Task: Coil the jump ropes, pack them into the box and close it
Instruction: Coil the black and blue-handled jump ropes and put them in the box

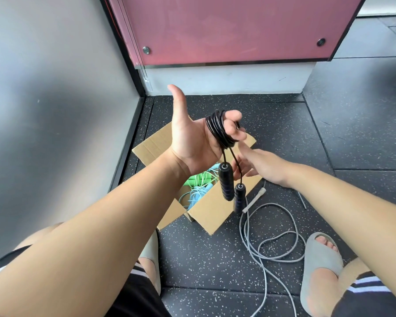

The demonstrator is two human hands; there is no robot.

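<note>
Left hand (188, 143) wrapped in black rope (217, 129), box (212, 213) holding green rope (192, 180), blue rope (193, 196)

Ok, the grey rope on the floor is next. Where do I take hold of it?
Take its pale handle, lying beside the box, from above, with your fingers across it. It is a straight stick lying flat at the end of the grey rope, clear of the loose loops, so lifting it should draw the cord out untangled.

Box (210, 211) mouth open — dangling black handles (226, 184) hang over it; grey rope (254, 200) sprawls on floor right.
</note>
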